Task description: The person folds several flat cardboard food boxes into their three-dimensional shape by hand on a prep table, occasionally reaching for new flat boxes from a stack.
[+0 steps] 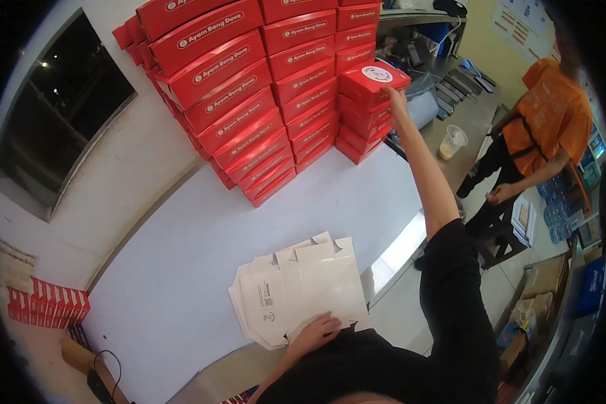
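My right hand (pixel 397 103) reaches out to the far right stack and grips the near edge of a red cardboard box (pixel 356 87). A round white label (pixel 376 74) with a printed logo is on its lid. This box sits on top of other red boxes (pixel 366 122), slightly askew. Close to my body, my left hand (pixel 317 329) lies with its fingers spread on a pile of flat, unfolded box blanks (pixel 323 283). Their pale inner side faces up, with small print on one panel. Taller stacks of folded red boxes (pixel 232 106) rise to the left of the right hand.
The stacks stand on a white tabletop (pixel 182 262) along a wall with a dark window (pixel 63 111). A plastic cup (pixel 453 142) is on the side counter (pixel 477 108). One person in an orange shirt (pixel 553 111) stands at right. More red cartons (pixel 50 303) are at far left.
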The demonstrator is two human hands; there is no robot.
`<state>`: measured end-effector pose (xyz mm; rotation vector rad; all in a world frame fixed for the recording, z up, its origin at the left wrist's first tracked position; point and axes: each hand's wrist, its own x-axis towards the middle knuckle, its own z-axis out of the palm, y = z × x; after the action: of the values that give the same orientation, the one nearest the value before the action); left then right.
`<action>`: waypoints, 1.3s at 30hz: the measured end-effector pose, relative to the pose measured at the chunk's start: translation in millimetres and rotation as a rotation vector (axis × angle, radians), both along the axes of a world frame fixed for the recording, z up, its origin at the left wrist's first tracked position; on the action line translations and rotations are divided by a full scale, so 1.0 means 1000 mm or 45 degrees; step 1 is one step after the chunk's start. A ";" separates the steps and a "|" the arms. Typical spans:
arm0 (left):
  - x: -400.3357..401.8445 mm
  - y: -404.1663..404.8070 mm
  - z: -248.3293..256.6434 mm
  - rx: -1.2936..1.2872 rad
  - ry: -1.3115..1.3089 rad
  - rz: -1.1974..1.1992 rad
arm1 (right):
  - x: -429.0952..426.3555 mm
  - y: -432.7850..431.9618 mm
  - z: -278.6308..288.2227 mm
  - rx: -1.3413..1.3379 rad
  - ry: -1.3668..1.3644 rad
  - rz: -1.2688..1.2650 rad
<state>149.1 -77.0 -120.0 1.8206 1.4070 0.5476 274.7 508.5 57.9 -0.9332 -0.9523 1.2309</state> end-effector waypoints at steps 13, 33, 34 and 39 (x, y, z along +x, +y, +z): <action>-0.029 0.007 0.017 -0.280 -0.780 0.757 | 0.073 -0.428 -0.102 0.874 -1.573 1.850; -0.058 0.001 0.153 -0.205 -1.045 0.800 | 0.040 -0.483 -0.029 0.841 -0.404 0.627; -0.061 0.001 0.155 -0.293 -1.194 0.829 | 0.042 -0.494 -0.024 0.619 -0.313 0.775; -0.062 0.005 0.168 -0.304 -1.358 0.818 | 0.029 -0.508 -0.015 0.477 -0.115 0.583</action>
<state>86.7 -72.0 47.6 0.6037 1.1450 1.3473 303.9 0.1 42.9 -0.4883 -1.4654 1.3288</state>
